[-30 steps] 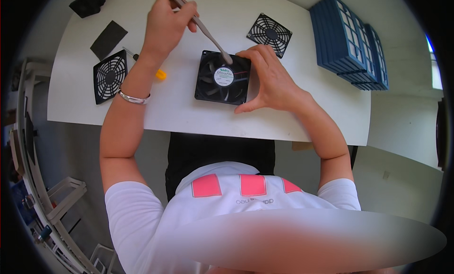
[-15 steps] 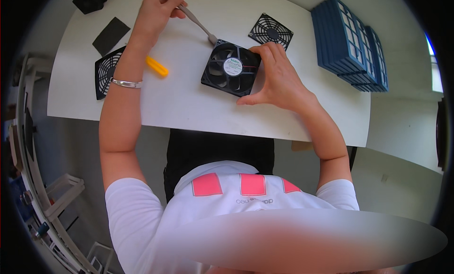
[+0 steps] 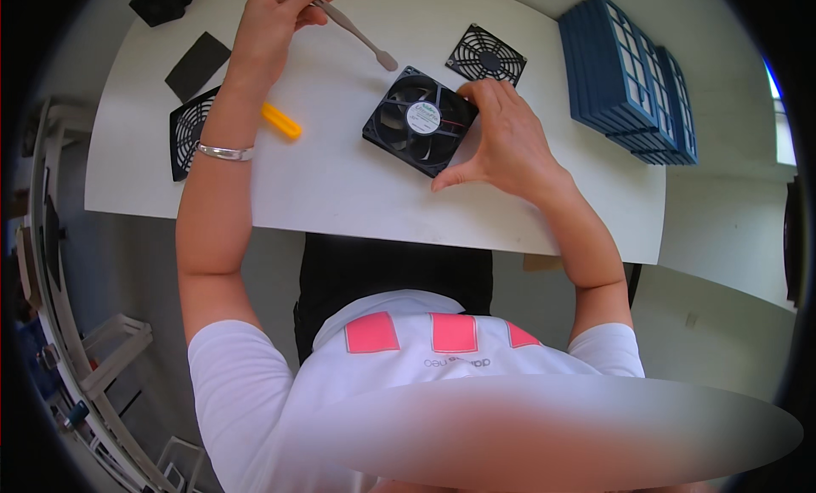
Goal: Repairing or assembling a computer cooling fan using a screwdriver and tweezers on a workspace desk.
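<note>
A square black cooling fan [image 3: 396, 119] with a pale round label on its hub lies on the white table [image 3: 340, 195], turned corner-on. My right hand [image 3: 501, 136] grips it along its right side, thumb at the near corner and fingers at the far right one. Up at the far left, my left hand [image 3: 285, 21] is closed around the handle of a slim grey brush [image 3: 357, 36]. The brush's small rounded head points toward the fan's far corner, with a narrow gap between them.
A black fan guard [image 3: 486, 54] lies beyond my right hand. Left of my forearm are another fan guard [image 3: 184, 136] and a dark flat pad [image 3: 197, 66]. A yellow handle [image 3: 281, 121] sits beside that forearm. Blue racks [image 3: 612, 76] stand at the right edge.
The brush head has come away from the fan's far corner, where it was touching. My right hand has turned the fan slightly clockwise and shifted it a little right.
</note>
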A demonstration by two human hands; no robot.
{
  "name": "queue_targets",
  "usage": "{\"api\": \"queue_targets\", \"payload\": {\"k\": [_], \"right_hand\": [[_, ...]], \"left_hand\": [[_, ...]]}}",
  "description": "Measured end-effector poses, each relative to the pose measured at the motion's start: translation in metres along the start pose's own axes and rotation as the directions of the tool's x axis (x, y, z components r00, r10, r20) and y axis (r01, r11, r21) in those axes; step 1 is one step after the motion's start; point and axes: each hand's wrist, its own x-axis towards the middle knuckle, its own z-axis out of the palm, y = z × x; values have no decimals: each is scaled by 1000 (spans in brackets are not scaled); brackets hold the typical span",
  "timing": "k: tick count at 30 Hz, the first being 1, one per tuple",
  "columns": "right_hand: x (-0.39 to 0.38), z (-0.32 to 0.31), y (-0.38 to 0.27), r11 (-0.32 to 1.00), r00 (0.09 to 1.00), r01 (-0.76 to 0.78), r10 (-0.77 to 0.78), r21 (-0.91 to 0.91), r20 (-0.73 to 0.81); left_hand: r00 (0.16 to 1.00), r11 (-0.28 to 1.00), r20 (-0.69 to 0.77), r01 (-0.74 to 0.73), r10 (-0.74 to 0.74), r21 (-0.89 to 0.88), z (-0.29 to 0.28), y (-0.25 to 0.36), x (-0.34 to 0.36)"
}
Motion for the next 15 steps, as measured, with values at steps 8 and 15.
{"api": "queue_targets", "payload": {"k": [8,15], "right_hand": [[8,4,10,948,959,284,-278,143,-56],[11,4,11,936,957,278,-288,218,16]], "left_hand": [[997,997,-58,-51,48,-58,3,-6,3],[983,990,181,-12,37,-139,19,-10,-9]]}}
